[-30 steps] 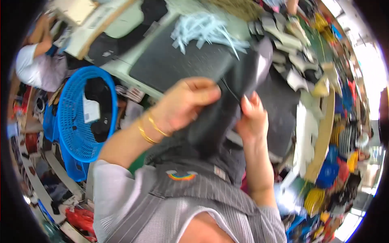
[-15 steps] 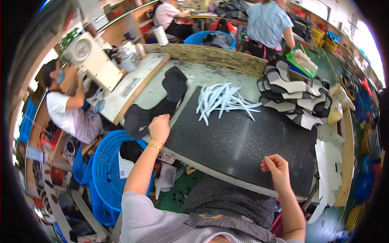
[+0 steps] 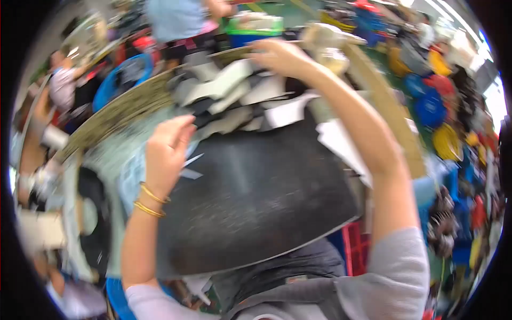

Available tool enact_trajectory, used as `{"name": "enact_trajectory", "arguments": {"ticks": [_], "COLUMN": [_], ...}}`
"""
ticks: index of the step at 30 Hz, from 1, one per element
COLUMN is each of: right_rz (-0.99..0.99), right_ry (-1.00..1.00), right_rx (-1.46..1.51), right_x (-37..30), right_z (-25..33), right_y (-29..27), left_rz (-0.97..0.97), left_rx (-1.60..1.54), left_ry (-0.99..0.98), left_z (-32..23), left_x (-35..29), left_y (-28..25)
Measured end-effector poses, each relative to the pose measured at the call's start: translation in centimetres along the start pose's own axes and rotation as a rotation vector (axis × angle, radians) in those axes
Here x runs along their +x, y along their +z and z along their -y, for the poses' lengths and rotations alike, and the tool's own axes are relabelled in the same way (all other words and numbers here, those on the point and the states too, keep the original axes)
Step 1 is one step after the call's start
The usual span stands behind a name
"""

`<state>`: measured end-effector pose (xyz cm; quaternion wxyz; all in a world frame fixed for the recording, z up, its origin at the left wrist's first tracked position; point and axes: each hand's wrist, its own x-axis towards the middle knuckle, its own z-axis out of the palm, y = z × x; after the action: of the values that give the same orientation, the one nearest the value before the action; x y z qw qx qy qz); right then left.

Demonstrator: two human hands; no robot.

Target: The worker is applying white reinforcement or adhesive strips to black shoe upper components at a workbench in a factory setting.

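Observation:
The view is blurred by motion. My left hand (image 3: pixel 165 154), with gold bangles on the wrist, hovers over the far left part of a large black mat (image 3: pixel 256 202), fingers bent down and nothing seen in them. A few white strips (image 3: pixel 189 166) lie just under it. My right hand (image 3: pixel 282 56) is stretched far forward onto a heap of grey, white and black cut shoe pieces (image 3: pixel 229 98) at the back of the mat. Blur hides whether it grips a piece.
A person in a light blue top (image 3: pixel 176 21) stands beyond the table by a blue basket (image 3: pixel 122 80) and a green box (image 3: pixel 256 24). Black cut pieces (image 3: pixel 96 213) lie at the left. A wooden rail (image 3: pixel 386 106) and coloured items (image 3: pixel 429 104) are at the right.
My view has swung right and closer to the table. My left hand left the black pieces at the table's left and rose over the strips. My right hand reached from the near edge to the far heap.

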<state>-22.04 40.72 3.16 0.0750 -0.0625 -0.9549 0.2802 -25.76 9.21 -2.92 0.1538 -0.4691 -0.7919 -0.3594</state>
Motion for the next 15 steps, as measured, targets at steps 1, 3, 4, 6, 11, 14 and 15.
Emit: {"name": "enact_trajectory", "arguments": {"ticks": [1, 3, 4, 6, 11, 14, 15], "right_rz": [0.045, 0.339, 0.400, 0.451, -0.356, -0.411, -0.425], "right_ry": [-0.142, -0.279, -0.301, -0.301, -0.653, -0.709, -0.747], "right_rx": [-0.142, -0.158, -0.189, -0.230, -0.729, -0.764, -0.639], "right_x": [3.2, 9.3, 9.9, 9.2, -0.4, -4.9, -7.5], "right_z": [-1.4, -3.3, -1.9, -1.8, 0.6, 1.4, 2.1], "right_y": [0.7, 3.6, 3.7, 3.2, 5.7, 4.2, 2.8], "left_rz": [-0.019, -0.046, -0.063, 0.347, -0.194, -0.085, -0.171], "left_rx": [0.009, 0.055, 0.112, 0.098, 0.445, 0.555, 0.465], "left_ry": [0.048, 0.090, 0.086, -0.209, 0.335, 0.419, 0.502], "left_z": [-0.3, 2.9, 4.3, 3.7, 3.7, -0.1, -2.9], "left_x": [2.7, 6.4, 7.4, 9.5, 6.5, 6.3, 5.7], "left_y": [2.0, 5.7, 6.9, 7.4, 9.1, 6.1, 5.0]}}
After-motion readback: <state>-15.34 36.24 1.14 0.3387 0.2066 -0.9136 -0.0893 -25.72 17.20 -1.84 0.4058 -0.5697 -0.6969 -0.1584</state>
